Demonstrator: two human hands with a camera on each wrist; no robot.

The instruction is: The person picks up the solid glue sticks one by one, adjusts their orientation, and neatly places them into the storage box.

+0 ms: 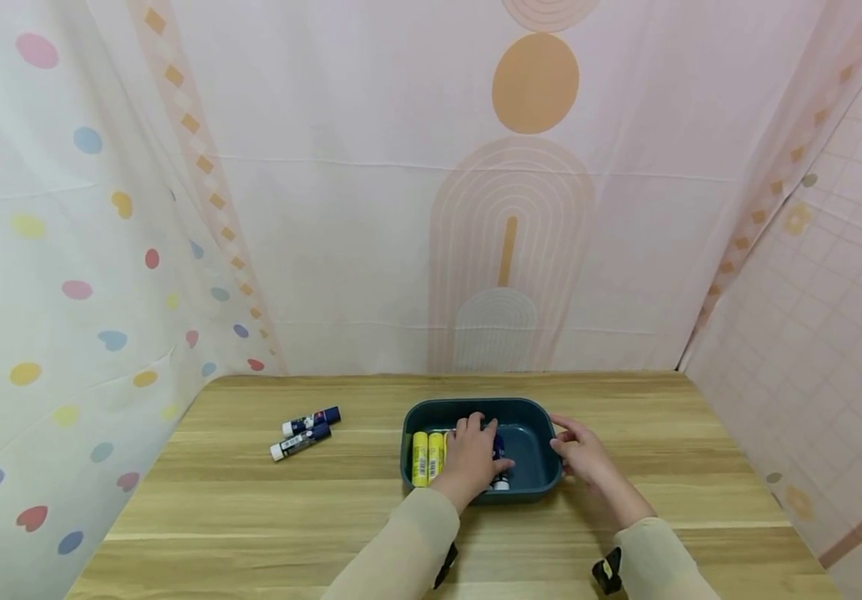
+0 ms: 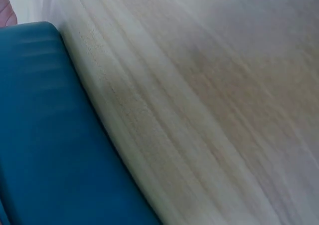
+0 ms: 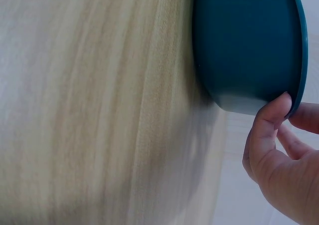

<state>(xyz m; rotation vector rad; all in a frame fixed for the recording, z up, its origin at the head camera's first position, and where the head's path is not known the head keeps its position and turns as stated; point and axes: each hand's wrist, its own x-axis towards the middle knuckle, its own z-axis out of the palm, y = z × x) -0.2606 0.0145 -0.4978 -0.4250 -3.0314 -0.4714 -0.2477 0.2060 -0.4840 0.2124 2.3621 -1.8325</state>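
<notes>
A dark teal rectangular storage bin (image 1: pixel 539 490) sits on the table, with yellow glue sticks (image 1: pixel 428 458) standing side by side along its left part. Reaching over the near rim, my left hand (image 1: pixel 470 457) is inside the bin, thumb and fingers spread over the row. A dark blue glue stick (image 1: pixel 501 477) with a white end lies by its thumb; other sticks are hidden under the palm. My right hand (image 1: pixel 583 452) pinches the bin's right rim, and the right wrist view shows its thumb on the bin's outer wall (image 3: pixel 249 50). The left wrist view catches mostly the bin's outside (image 2: pixel 55 125).
Two dark blue glue sticks with white ends, one nearer (image 1: pixel 300 442) and one farther (image 1: pixel 311 421), lie together left of the bin. A patterned curtain (image 1: pixel 356 250) hangs behind the wooden table (image 1: pixel 236 517), and more cloth hangs at both sides.
</notes>
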